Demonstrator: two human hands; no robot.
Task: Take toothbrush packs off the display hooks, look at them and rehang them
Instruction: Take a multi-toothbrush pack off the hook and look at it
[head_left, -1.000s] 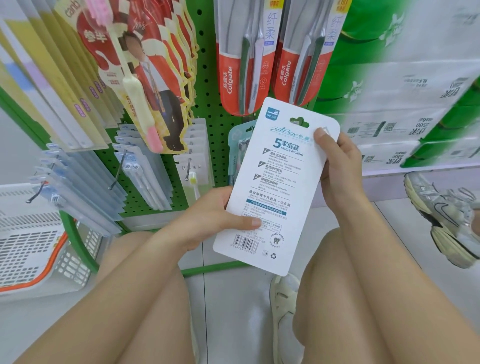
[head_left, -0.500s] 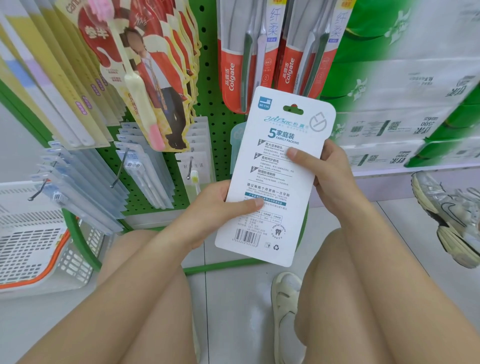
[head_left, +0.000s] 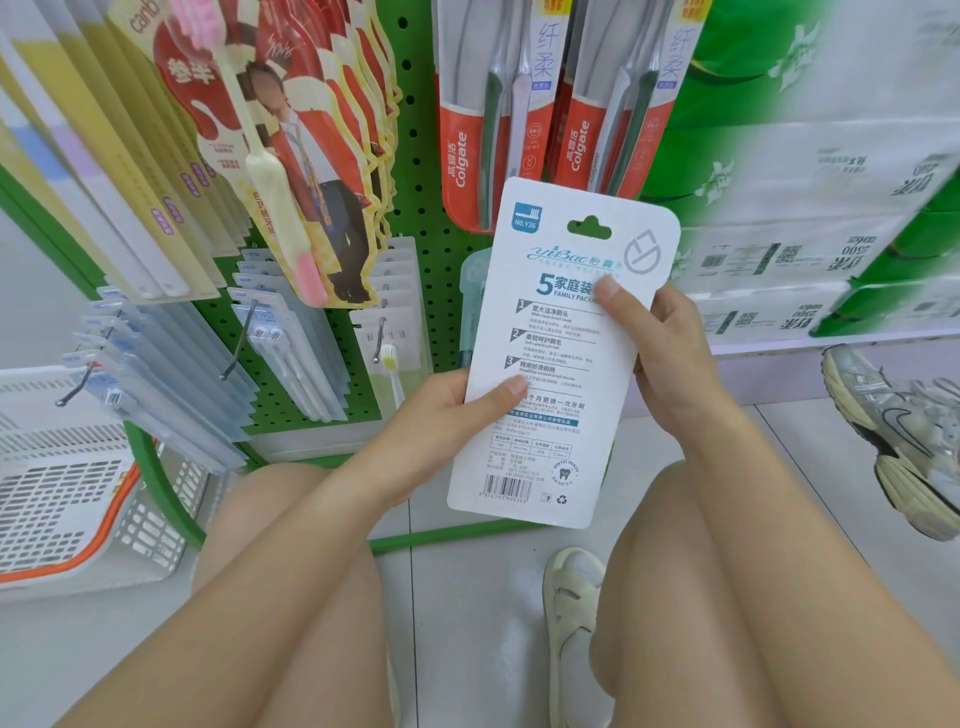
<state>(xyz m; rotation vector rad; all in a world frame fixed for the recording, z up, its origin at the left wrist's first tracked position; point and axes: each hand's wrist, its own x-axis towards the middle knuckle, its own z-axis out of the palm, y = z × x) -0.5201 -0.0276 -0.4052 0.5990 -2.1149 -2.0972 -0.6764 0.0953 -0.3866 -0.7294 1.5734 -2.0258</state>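
Both hands grip one white toothbrush pack (head_left: 558, 358) in front of the pegboard. Left hand (head_left: 457, 410) clasps the pack's left edge, thumb lying across the printed back about halfway down, fingers hidden behind the card. Right hand (head_left: 660, 358) clasps the right edge higher up, thumb pressed beside the large "5" heading, fingers out of sight behind. The pack stands upright with a slight tilt, its printed back and barcode facing the camera, its hang-hole free of any hook. Just behind its upper edge hang two red Colgate packs (head_left: 488, 124) on the green pegboard (head_left: 415, 171). To the left, clear packs (head_left: 291, 358) hang on metal hooks (head_left: 241, 343), and above them cards printed with a figure in a red jacket (head_left: 306, 171). Stacked tissue packs (head_left: 810, 208) fill the shelf on the right. A white basket (head_left: 67, 483) sits on the floor at far left, and a grey sneaker (head_left: 893, 431) stands at far right.
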